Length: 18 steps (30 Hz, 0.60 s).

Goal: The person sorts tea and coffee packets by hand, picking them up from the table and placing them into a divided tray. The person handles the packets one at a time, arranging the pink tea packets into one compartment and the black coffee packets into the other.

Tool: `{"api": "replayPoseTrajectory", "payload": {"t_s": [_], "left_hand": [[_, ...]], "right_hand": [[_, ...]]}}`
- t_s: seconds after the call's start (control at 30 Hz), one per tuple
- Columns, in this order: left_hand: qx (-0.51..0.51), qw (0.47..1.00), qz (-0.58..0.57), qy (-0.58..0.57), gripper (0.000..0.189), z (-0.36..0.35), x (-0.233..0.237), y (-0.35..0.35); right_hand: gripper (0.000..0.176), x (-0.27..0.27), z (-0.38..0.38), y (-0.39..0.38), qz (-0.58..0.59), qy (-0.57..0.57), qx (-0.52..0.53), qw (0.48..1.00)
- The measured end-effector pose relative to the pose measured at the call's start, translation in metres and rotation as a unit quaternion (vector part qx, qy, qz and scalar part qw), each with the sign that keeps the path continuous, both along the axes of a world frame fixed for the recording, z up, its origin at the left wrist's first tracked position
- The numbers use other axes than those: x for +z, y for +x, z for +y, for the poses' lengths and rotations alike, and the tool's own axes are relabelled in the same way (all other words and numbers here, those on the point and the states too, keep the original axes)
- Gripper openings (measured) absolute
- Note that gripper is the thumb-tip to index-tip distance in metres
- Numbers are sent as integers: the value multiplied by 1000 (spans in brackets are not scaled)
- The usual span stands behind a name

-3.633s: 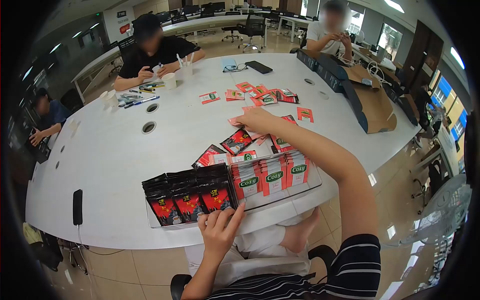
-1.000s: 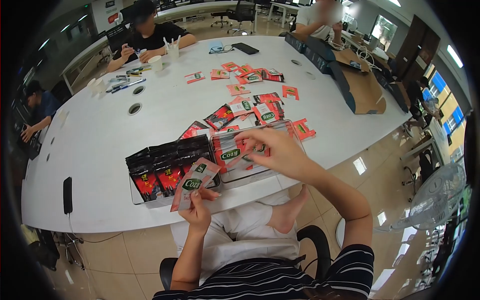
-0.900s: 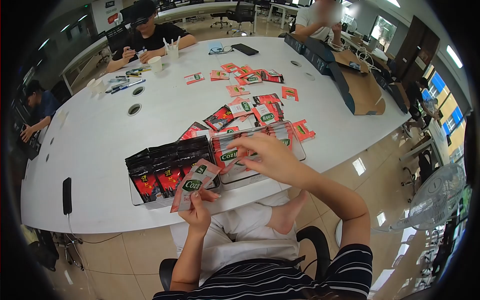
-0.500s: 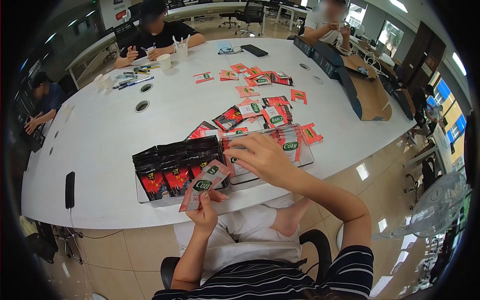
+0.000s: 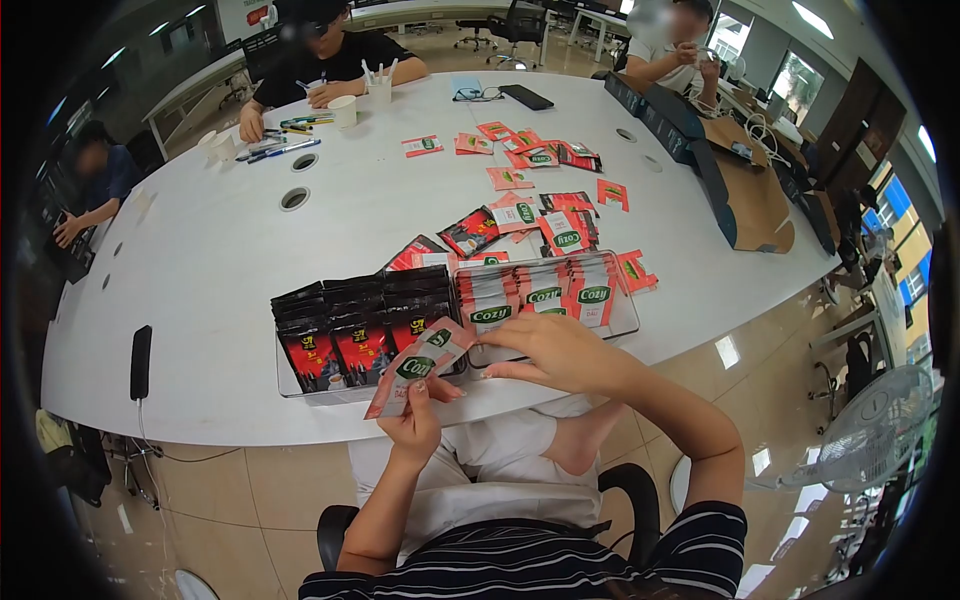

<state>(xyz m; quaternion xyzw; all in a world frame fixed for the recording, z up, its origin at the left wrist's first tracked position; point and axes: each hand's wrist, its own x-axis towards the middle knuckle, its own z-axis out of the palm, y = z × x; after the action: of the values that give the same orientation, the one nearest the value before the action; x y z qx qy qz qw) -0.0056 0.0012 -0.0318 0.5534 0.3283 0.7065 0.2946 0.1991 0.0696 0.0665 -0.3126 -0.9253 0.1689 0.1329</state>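
Note:
My left hand (image 5: 415, 425) is closed on a pink and white Cozy tea sachet (image 5: 410, 370), held tilted in front of the boxes. My right hand (image 5: 565, 355) reaches in from the right with thumb and fingers apart. Its fingertips are at the sachet's upper right edge; whether they touch is hard to tell. Behind my left hand stands a clear box (image 5: 285, 378) of black and red coffee sachets (image 5: 362, 345). Beside it, behind my right hand, another clear box (image 5: 630, 318) holds rows of Cozy tea sachets (image 5: 592, 297).
Loose tea and coffee sachets (image 5: 567, 232) lie scattered beyond the boxes. Pens (image 5: 283, 148), paper cups (image 5: 343, 110), glasses and a phone (image 5: 527, 97) are farther back. Opened cardboard boxes (image 5: 740, 190) line the right side. A black device (image 5: 141, 362) with a cable lies left. Other people sit around.
My right hand has come down from over the tea box to the edge of the held sachet. My left hand keeps its hold, nearly still. The view has shifted slightly.

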Motion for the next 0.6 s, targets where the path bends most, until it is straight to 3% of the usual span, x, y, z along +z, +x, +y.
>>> {"api": "replayPoseTrajectory", "payload": {"t_s": [0.6], "left_hand": [[8,1000,3,-21,33,0,3,1]], "right_hand": [[45,11,-6,10,0,-10,1,1000]]}}
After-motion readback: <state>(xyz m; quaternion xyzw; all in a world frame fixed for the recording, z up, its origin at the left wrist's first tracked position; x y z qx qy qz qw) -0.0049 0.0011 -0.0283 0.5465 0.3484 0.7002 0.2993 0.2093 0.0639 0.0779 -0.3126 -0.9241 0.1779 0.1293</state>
